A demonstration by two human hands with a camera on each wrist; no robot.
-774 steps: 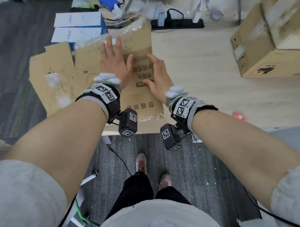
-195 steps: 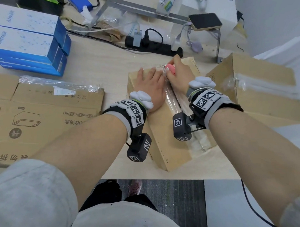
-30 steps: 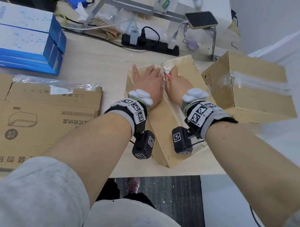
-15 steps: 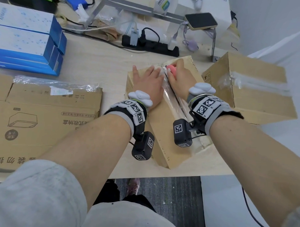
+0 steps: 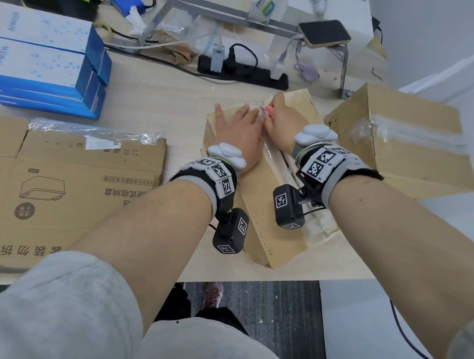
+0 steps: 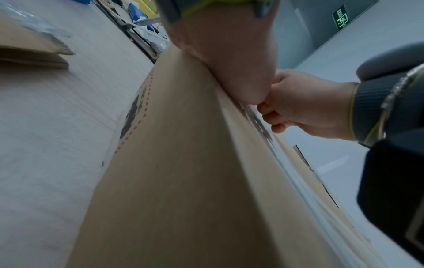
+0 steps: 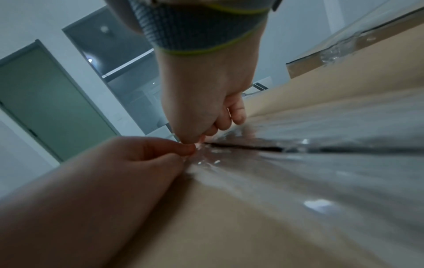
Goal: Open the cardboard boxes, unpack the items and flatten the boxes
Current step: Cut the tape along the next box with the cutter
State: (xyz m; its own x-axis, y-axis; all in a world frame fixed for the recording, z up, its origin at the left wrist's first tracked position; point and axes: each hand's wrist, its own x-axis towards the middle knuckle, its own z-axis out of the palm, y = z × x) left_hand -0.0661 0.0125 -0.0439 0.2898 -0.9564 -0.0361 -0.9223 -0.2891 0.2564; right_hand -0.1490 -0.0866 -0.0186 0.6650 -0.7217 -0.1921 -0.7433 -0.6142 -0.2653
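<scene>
While hands [image 5: 255, 126] press box [image 5: 259, 196], cutter [image 5: 268, 109] gripped

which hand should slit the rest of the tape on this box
Right. The right hand already grips the pink cutter on the tape seam; the left hand lies flat, steadying the box.

Matt brown cardboard box [image 5: 259, 207] under my palm, its seam sealed with glossy clear tape [image 7: 298, 163]. Table [image 5: 163, 101] looks like pale, matt wood grain.

Wooden table [image 5: 158, 101], two taped boxes [image 5: 259, 196], flattened cardboard [image 5: 69, 189], blue cartons [image 5: 46, 65], power strip [image 5: 242, 72]
</scene>
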